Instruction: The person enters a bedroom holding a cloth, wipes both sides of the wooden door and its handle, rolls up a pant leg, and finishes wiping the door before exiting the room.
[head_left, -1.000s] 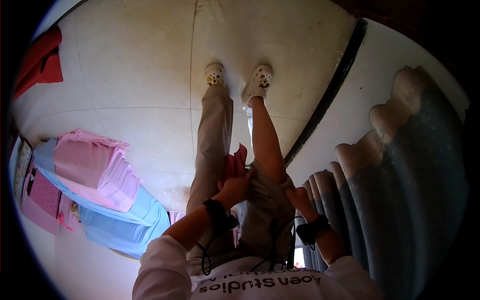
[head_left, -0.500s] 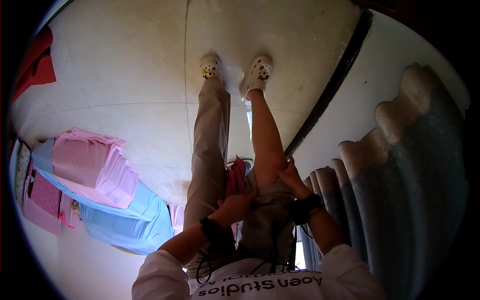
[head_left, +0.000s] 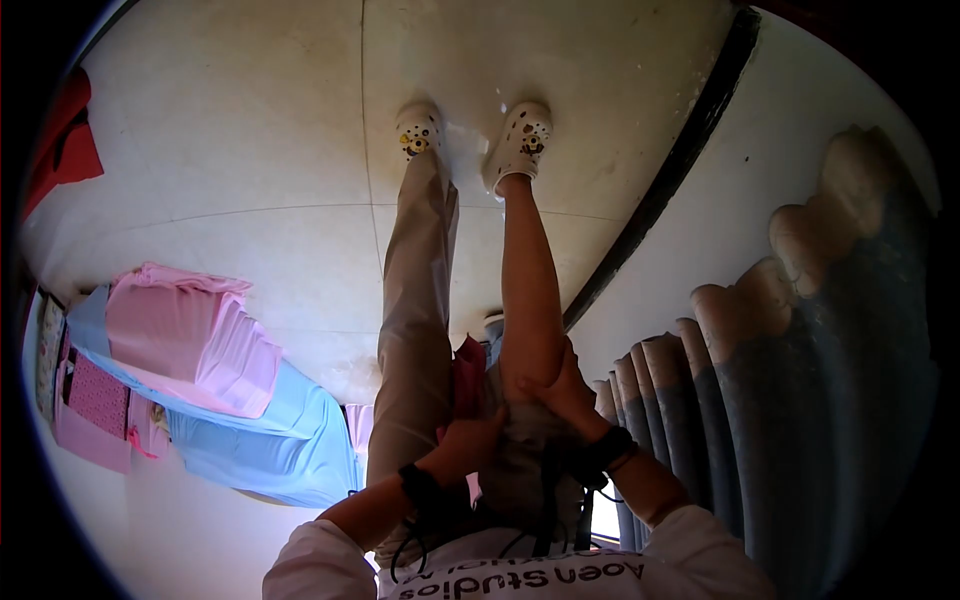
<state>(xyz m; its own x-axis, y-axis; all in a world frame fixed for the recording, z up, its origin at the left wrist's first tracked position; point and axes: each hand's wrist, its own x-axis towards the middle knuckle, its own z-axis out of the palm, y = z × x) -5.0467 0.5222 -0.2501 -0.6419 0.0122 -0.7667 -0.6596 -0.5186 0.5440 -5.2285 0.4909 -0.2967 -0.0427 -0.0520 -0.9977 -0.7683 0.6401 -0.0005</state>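
My left hand is closed on the rolled-up fabric of the right trouser leg, just above the knee. Spread over the side of the bare right knee, my right hand has its thumb apart from its fingers. The right lower leg is uncovered, while the left trouser leg hangs down to the shoe. Both feet wear white clogs with small charms, a left one and a right one. Between the thighs shows a dark red cloth.
Pink cloth and light blue cloth hang over something at the left. A red object lies at the upper left. Grey curtains hang along the right wall. Pale floor tiles extend ahead.
My right hand has moved from the trouser fabric onto the bare knee. The fabric sits higher, and more of the knee shows. My left hand has shifted slightly down the picture with the fabric.
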